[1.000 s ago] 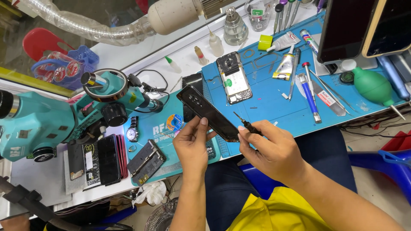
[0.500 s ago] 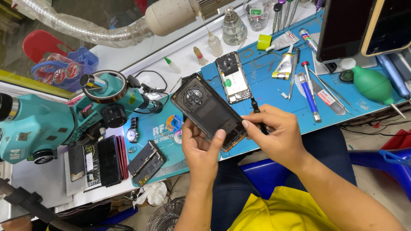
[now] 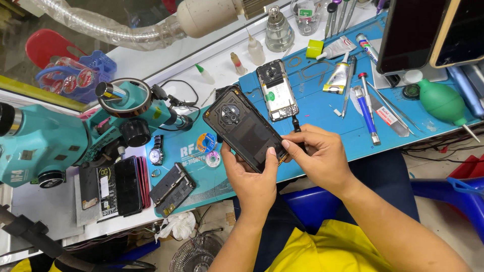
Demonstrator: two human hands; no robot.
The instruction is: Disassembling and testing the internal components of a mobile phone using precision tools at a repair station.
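A black phone (image 3: 245, 127) with its dark back cover and round camera cluster facing up is held over the blue work mat (image 3: 322, 108). My left hand (image 3: 251, 176) grips the phone's near end from below, thumb on the back cover. My right hand (image 3: 320, 156) pinches the phone's right edge and also holds a thin black tool (image 3: 297, 128) that points away from me. An opened phone frame (image 3: 276, 90) with its board exposed lies on the mat just beyond.
A teal microscope (image 3: 75, 133) stands at the left. Stacked phones (image 3: 118, 186) and a wristwatch (image 3: 156, 151) lie near it. Screwdrivers (image 3: 365, 108), tweezers, a glue tube (image 3: 339, 78), small bottles (image 3: 279, 27), a green air blower (image 3: 443, 103) and propped dark screens (image 3: 428, 30) fill the right.
The phone has been turned from edge-on to back cover up and lowered toward the mat. My right hand moved onto its right edge, still carrying the black tool.
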